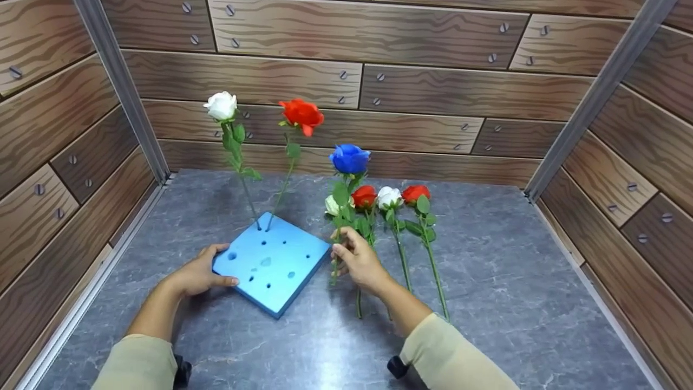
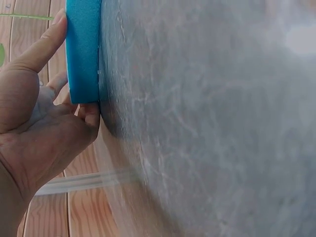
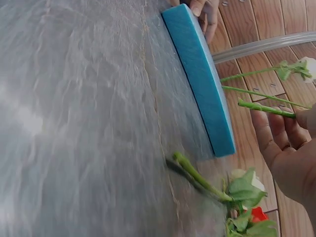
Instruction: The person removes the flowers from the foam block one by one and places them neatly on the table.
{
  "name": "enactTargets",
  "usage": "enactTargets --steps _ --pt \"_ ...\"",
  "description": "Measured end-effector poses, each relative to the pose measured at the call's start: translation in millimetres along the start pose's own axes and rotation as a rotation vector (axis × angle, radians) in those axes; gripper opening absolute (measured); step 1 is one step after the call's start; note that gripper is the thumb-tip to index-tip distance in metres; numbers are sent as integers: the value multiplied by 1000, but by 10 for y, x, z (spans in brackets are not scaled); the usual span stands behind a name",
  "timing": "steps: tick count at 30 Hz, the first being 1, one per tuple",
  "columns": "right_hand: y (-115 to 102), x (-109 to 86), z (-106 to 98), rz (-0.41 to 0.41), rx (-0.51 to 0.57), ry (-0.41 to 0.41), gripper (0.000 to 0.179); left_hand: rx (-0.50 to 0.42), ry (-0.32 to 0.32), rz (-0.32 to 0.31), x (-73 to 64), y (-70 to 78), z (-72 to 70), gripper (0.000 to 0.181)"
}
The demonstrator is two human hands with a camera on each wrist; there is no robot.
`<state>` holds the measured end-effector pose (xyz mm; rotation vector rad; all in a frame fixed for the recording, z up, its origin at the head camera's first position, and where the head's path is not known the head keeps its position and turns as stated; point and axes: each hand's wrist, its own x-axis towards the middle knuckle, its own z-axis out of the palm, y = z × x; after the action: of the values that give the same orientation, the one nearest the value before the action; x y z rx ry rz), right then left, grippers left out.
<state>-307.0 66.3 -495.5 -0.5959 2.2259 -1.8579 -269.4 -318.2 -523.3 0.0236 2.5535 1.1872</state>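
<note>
My left hand (image 1: 197, 273) grips the left corner of a square blue foam block (image 1: 279, 265), thumb on one side and fingers on the other. Small holes dot the block's top. A white rose (image 1: 221, 106) and a red rose (image 1: 303, 115) stand upright in its far corner. Just right of the block, my right hand (image 1: 361, 264) pinches the stem of a blue rose (image 1: 350, 158), bloom up. In the right wrist view the cut end of that stem (image 3: 266, 108) juts out past the fingers, apart from the block.
Beyond and right of my right hand lie more roses on the grey marbled table (image 1: 498, 281): a red one (image 1: 364, 196), a white one (image 1: 390, 198), another red one (image 1: 416, 194) and a partly hidden pale one (image 1: 333, 206). Wood-patterned walls (image 1: 422, 86) enclose the table.
</note>
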Motion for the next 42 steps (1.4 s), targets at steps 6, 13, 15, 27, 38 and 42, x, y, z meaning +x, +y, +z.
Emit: enactTargets --steps 6,13,15,27,38,42 --pt "25 -117 -151 43 -39 8 21 -8 -4 3 -53 -42 -11 113" --pt "86 -277 -429 97 -37 27 25 -17 -9 -6 -99 -44 -8 114" --pt "113 -328 -550 115 -33 39 27 -19 -9 -1 -90 -36 -1 113" --pt "218 -658 -1202 221 -60 73 47 -9 -4 -5 -52 -17 -26 115" --pt "256 -892 -1671 235 -108 106 46 -1 -13 2 -20 -3 -4 114" --pt "262 -953 -1797 242 -118 121 43 -3 -13 9 -9 14 4 114"
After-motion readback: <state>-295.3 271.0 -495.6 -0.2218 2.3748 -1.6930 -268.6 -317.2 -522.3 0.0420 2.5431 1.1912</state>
